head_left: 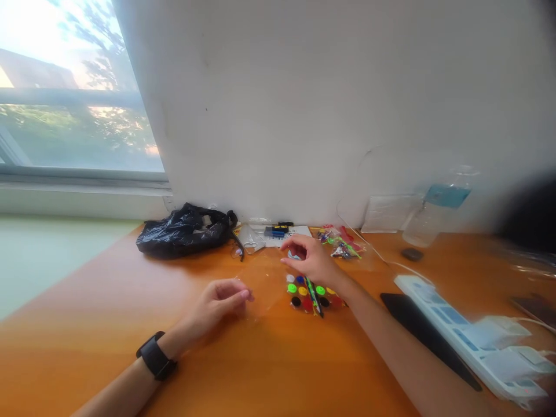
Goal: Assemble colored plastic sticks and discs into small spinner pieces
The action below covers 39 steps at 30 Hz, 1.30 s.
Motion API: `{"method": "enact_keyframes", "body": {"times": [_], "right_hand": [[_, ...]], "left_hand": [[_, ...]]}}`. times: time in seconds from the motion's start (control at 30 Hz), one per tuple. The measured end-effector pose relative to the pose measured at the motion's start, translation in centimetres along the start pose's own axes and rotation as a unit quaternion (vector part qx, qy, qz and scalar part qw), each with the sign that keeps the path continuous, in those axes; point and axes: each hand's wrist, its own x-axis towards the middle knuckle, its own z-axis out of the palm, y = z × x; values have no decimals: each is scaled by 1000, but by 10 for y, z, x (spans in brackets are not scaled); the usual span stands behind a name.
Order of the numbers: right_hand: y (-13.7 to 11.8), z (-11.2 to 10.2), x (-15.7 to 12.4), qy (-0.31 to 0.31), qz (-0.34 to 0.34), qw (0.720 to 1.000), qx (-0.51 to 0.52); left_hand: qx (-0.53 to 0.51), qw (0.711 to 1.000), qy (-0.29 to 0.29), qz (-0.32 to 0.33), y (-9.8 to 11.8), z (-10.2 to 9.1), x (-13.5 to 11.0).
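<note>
Low over the middle of the table is my left hand (226, 298), thumb and fingers pinched together at the edge of a thin clear plastic bag (263, 286). The bag is hard to make out against the wood. My right hand (306, 259) hovers to the right and farther back, its thumb and forefinger curved with a gap between them. Something pale blue shows in that gap; I cannot tell what it is. Below the right hand lies a group of small coloured round pieces (303, 291) in green, yellow, blue, white, black and red, with a dark, patterned pen-like stick (313, 296) across them.
A black plastic bag (185, 231) sits at the back left. Bagged colourful small parts (343, 242) lie near the wall. On the right are a white power strip (452, 318) with plugs, a black flat object (428, 336), a clear bottle (434, 211) and a cable.
</note>
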Motion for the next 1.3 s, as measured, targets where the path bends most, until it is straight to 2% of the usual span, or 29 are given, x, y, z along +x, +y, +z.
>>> {"method": "enact_keyframes", "body": {"times": [0.1,0.2,0.27,0.4,0.53,0.67,0.9,1.07,1.2,1.3], "right_hand": [[-6,-6,-3,-62,-16,998,-12],[-14,-4,-6,-46,-28,997,-53],[-17,1,-8,-31,-39,996,-78],[-20,11,-11,-46,-31,994,-95],[-22,15,-13,-71,28,994,-75],[-22,19,-15,-109,38,993,-37],[-20,28,-14,-108,84,987,86],[-20,24,-12,-117,66,986,95],[-16,27,-11,-112,102,985,84],[-11,32,-12,-103,110,983,104]], "left_hand": [[-11,999,12,-36,2,2,-2],[-13,998,21,-57,4,3,-5],[-16,998,26,-47,3,2,-7],[-28,998,36,-37,-2,-3,-8],[-33,998,22,-43,-7,-7,-7],[-34,999,-12,-21,-5,-6,-8],[-81,996,4,-47,-7,-5,-11],[-121,992,0,-45,-8,-4,-7],[-182,982,24,-52,-11,-4,-5],[-185,980,40,-61,-14,-6,-5]]}}
